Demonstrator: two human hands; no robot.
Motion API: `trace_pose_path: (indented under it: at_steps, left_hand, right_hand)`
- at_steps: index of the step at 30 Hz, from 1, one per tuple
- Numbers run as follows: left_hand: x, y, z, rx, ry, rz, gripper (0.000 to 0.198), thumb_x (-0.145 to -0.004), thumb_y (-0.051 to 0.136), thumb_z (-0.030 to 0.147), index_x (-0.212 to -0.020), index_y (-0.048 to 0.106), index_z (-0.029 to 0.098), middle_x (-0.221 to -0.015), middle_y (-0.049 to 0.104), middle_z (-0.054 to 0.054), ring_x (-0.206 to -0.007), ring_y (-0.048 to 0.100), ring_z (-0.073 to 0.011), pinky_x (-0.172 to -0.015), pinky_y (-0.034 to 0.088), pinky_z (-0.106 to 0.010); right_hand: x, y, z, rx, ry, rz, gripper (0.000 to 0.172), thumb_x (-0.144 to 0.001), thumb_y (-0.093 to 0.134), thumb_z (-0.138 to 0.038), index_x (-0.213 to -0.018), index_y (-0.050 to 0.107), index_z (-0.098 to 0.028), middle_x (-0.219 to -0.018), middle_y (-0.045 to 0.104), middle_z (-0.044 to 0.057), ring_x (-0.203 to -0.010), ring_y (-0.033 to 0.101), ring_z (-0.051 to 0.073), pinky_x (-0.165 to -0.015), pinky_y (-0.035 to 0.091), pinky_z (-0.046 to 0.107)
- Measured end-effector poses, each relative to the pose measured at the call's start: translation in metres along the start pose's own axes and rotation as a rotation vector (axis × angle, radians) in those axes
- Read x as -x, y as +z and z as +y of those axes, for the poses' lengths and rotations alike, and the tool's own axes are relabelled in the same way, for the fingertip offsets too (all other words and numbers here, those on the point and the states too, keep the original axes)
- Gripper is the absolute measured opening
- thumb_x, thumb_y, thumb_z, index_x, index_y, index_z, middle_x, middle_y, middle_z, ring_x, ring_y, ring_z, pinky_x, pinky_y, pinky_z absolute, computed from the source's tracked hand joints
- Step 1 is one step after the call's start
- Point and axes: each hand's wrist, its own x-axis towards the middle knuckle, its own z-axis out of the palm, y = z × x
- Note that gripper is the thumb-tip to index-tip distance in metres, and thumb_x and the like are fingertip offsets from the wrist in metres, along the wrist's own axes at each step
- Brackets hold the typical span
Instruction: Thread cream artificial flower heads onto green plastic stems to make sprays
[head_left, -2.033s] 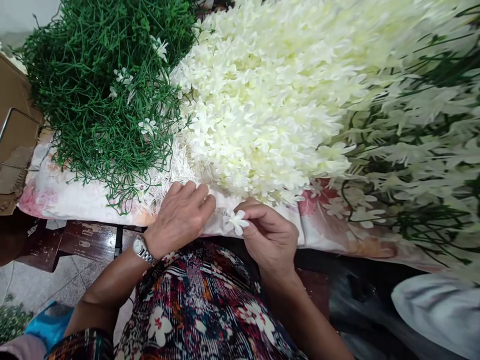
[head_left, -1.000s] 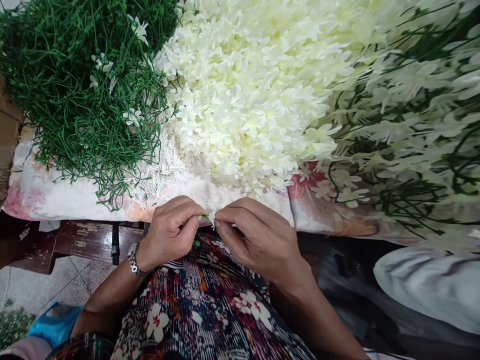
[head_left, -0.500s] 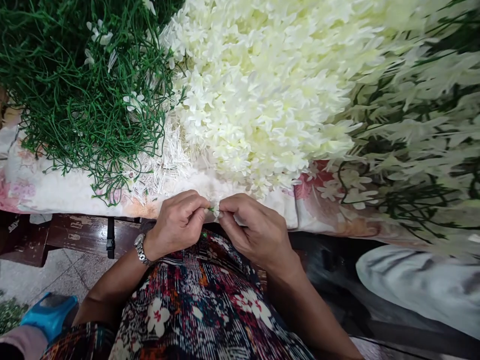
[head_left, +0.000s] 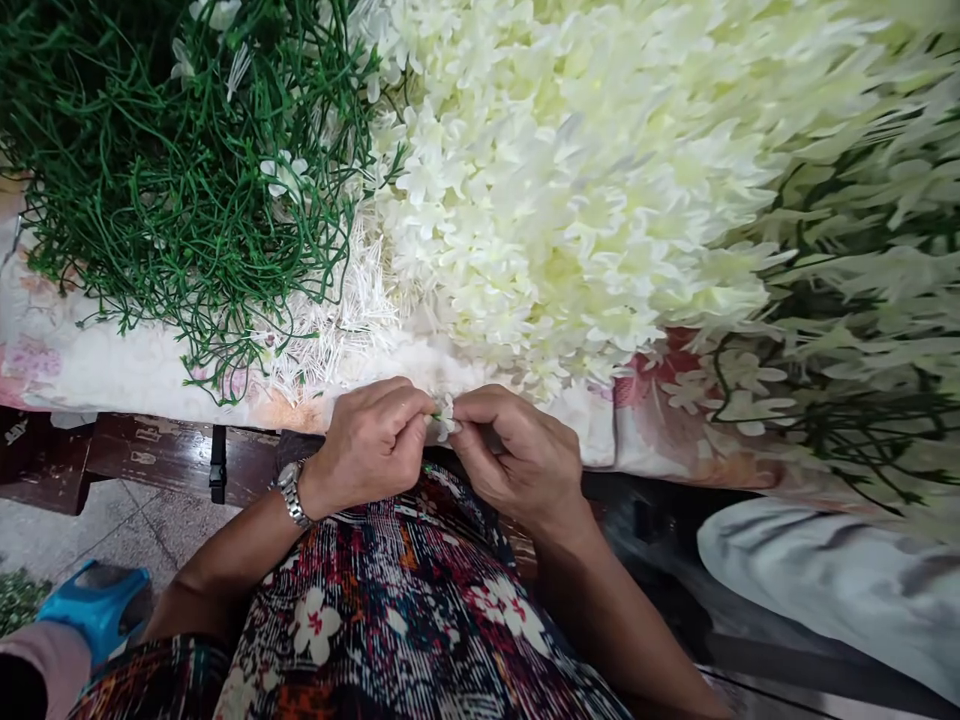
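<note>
My left hand (head_left: pixel 379 440), with a metal watch at the wrist, pinches a short green stem whose tip just shows past the thumb. Facing it, my right hand (head_left: pixel 521 450) pinches a small white artificial flower (head_left: pixel 445 414) between thumb and forefinger. Stem and flower meet in the narrow gap between my fingertips, above the table's front edge. Most of the stem is hidden inside my left fist. Beyond my hands lie a big heap of white artificial blossoms (head_left: pixel 570 200), a tangle of green plastic stems (head_left: pixel 202 170) and a pile of thin white pieces (head_left: pixel 341 320).
A flowered cloth (head_left: pixel 142 370) covers the table. At the right, white flowers on green stems (head_left: pixel 862 370) hang near the edge. A pale-clad leg (head_left: pixel 817 570) is at the lower right. A blue plastic object (head_left: pixel 94 605) stands at the lower left.
The view has shifted a little, so the heaps sit further right. Both hands keep their pinches, and more of the white flower shows between the fingertips.
</note>
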Motion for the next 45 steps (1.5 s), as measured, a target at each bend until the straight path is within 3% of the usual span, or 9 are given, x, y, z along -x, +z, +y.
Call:
trace_pose_path:
  at_steps: [37,45]
  left_hand:
    - [-0.0011,0.0072,0.0020,-0.107,0.014,0.061,0.015,-0.075,0.037,0.009,-0.068,0.049,0.015,-0.057,0.047,0.000,-0.054,0.043,-0.0099,-0.051,0.037,-0.023]
    - [0.0011,0.0017,-0.0005,0.033,-0.021,0.015,0.011,-0.076,0.041,0.008,-0.073,0.051,0.014,-0.062,0.050,0.000,-0.058,0.046,-0.0089,-0.054,0.040,-0.022]
  right_hand:
    - [-0.0031,0.0055,0.0009,0.020,-0.041,0.029,0.010,-0.074,0.048,-0.010,-0.079,0.045,-0.019,-0.062,0.049,-0.002,-0.057,0.048,0.008,-0.051,0.041,0.019]
    - [-0.0031,0.0004,-0.0008,-0.042,-0.030,-0.003,0.012,-0.075,0.048,-0.009,-0.082,0.047,-0.018,-0.067,0.052,0.000,-0.061,0.050,0.008,-0.055,0.043,0.020]
